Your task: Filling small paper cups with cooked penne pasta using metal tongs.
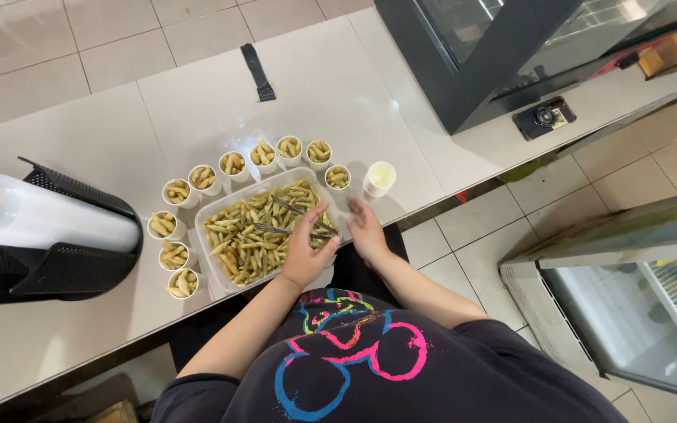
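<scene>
Metal tongs (295,221) lie over pale, finger-shaped fried sticks in a white rectangular tray (211,266) at the desk's (338,86) near edge. Left hand (305,251) closes on the tongs' handle end. Right hand (366,227) rests open beside the tray, empty. Small white cups (175,191) of sticks ring the tray; one empty cup (379,177) stands right. Black mesh holder (64,266) of clear lids sits left.

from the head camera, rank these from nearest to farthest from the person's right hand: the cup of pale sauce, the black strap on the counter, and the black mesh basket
From the right hand:
1. Cup of pale sauce, just beyond it.
2. Black strap, far side of the counter.
3. Black mesh basket, at the far left end.
</scene>
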